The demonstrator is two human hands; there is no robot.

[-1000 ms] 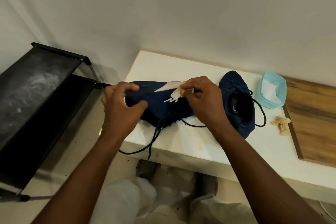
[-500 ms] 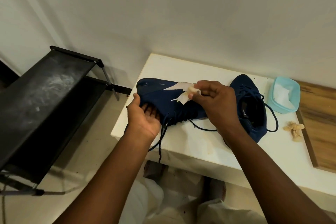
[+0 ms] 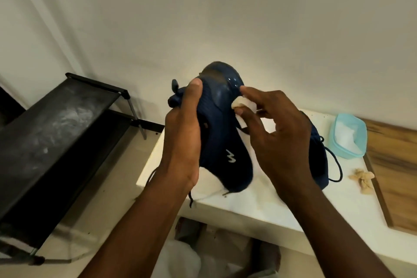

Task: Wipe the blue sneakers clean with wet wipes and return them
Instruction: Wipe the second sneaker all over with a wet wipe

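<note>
Fingers point(image 3: 196, 88) of the left hand point(image 3: 182, 140) clenched round the sneaker point(image 3: 222, 133), thumb up near the toe, shoe lifted clear of the table point(image 3: 282, 205) and stood almost on end above its left front corner, sole side turned toward the camera, heel low, laces point(image 3: 191, 196) dangling past the front edge. Fingers of the right hand point(image 3: 279, 137) pinched on a folded wipe point(image 3: 240, 104), pressed against the glossy toe area at the shoe's right side. Step in hand, by the look of it: scrubbing the toe and sole rim. Best done with the left grip kept firm so the shoe cannot twist under pressure; short strokes along the rim, away from the fabric upper, so loosened dirt is not dragged back onto it. Worth refolding the wipe to a fresh face, the showing edge looking yellowed. Worth keeping the laces clear of the stroke. Second sneaker point(image 3: 318, 156) lying on the table behind the right hand, mostly hidden; whether already clean, impossible to tell. Tub point(image 3: 347, 137) of fresh wipes near the far edge, a used wipe point(image 3: 361, 178) crumpled just in front of it beside the wooden board point(image 3: 397, 176). Black rack point(image 3: 56, 133) off the table's left side, likely where the pair belongs afterward.
</note>
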